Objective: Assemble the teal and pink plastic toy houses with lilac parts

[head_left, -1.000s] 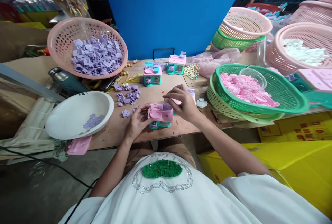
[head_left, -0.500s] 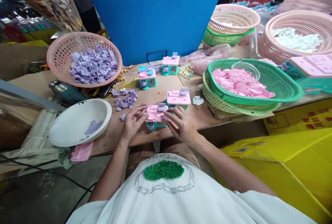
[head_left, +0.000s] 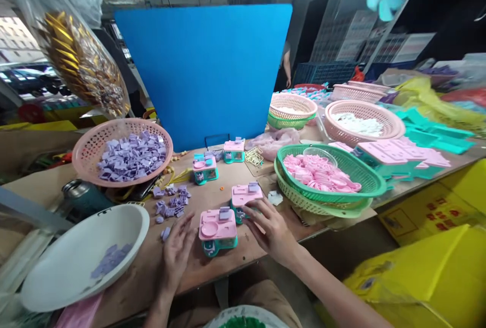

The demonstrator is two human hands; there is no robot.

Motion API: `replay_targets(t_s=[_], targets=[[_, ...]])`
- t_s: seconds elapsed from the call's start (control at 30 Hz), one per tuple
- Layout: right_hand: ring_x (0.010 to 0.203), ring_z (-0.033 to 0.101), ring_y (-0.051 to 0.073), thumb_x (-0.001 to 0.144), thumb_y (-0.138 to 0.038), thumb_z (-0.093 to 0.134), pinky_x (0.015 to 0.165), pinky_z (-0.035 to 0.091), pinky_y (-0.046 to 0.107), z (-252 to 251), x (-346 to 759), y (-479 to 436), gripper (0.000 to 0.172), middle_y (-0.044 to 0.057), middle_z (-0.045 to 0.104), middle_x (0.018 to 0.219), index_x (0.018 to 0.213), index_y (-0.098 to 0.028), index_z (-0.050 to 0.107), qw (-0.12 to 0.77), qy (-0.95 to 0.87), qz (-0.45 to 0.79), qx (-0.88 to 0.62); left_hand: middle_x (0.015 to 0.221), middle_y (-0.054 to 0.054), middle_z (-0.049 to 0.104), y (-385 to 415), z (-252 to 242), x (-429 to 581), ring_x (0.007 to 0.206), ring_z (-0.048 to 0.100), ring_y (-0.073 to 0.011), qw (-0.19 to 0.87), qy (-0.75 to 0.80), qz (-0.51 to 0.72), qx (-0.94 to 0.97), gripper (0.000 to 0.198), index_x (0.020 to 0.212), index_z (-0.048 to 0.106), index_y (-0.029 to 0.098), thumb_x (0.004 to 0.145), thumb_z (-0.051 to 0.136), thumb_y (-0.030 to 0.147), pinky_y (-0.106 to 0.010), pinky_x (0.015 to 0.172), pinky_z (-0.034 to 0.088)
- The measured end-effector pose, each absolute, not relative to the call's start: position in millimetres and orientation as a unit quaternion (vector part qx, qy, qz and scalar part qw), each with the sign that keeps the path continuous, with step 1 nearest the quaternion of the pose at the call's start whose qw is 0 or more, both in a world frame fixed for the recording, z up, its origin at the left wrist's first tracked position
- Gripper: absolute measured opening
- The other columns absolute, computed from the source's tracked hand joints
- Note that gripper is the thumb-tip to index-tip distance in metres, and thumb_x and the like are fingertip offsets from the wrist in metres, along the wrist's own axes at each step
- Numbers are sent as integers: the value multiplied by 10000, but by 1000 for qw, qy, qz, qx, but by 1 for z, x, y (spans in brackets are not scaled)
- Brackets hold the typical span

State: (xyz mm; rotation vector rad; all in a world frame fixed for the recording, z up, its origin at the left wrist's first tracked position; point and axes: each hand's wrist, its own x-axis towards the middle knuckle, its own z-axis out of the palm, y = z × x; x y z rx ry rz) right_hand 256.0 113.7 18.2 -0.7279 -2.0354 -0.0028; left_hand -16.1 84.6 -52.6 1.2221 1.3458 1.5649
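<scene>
A pink and teal toy (head_left: 217,231) with a round pink dish and a small purple piece on top stands near the table's front edge. Left of it, my left hand (head_left: 178,247) is raised with its fingers apart, holding nothing. My right hand (head_left: 270,227) is at the near right corner of a second pink and teal toy (head_left: 246,195); its fingers are curved and spread, with nothing seen between them. Two more such toys, one (head_left: 205,168) at the left and one (head_left: 234,151) at the right, stand farther back. Loose purple pieces (head_left: 172,201) lie to the left.
A pink basket (head_left: 81,158) of purple pieces and a white bowl (head_left: 56,262) are at the left, near a teal flask (head_left: 85,196). At the right is a green basket (head_left: 374,181) of pink parts. A blue board (head_left: 208,75) rises behind. A person's arm (head_left: 286,67) shows behind it.
Both hands have let go of the front toy and moved apart, the left to its left side, the right toward the second toy. The view has tilted up.
</scene>
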Motion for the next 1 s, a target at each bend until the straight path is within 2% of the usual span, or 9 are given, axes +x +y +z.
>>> replay_targets(t_s=[0.17,0.33,0.43,0.53,0.73,0.83,1.0], targets=[[958,668,262,997,-136,579,786,604,438,56,297,136,346,117,715,1070,1299,-265,689,462,-819,-72,-333,1291,-133,746,68,-79,-26,1214,710,-312,325,568,639,404,554,1166,738,215,794,799,621,-454,1099,562],[971,693,305,969,-248,636,821,598,488,106,348,199,212,121,756,1057,1114,-259,791,444,-792,-142,-394,1221,-139,769,66,-100,-22,1143,738,-311,303,568,660,387,574,1097,758,199,761,801,662,-455,1061,588],[917,725,298,958,-331,654,827,598,470,137,380,255,190,113,779,1008,977,-242,821,439,-761,-135,-458,1200,-144,775,66,-105,-21,1127,743,-314,304,578,661,371,598,1087,760,193,748,797,684,-455,1043,598],[867,742,280,924,-324,680,820,596,423,156,407,308,184,107,797,974,950,-224,831,436,-706,-100,-549,1170,-143,784,65,-104,-24,1104,750,-316,319,585,659,349,639,1078,760,191,717,801,718,-446,1026,607],[872,763,271,876,-212,694,813,579,353,158,437,359,196,145,815,973,982,-124,833,444,-600,-27,-665,1142,-116,796,67,-108,-32,1118,745,-326,355,602,643,312,691,1076,765,209,639,837,740,-427,1026,605],[866,769,254,881,-194,690,791,571,316,151,444,364,227,154,817,999,1023,-94,835,434,-577,7,-692,1118,-104,803,70,-113,-35,1130,741,-348,367,609,640,291,707,1056,771,220,590,856,745,-457,1048,594],[889,775,249,891,-195,686,777,563,289,137,459,368,265,163,816,1018,1076,-74,832,421,-566,20,-708,1107,-100,805,73,-113,-36,1146,733,-367,372,616,631,289,699,1041,779,226,586,847,753,-513,1106,554]])
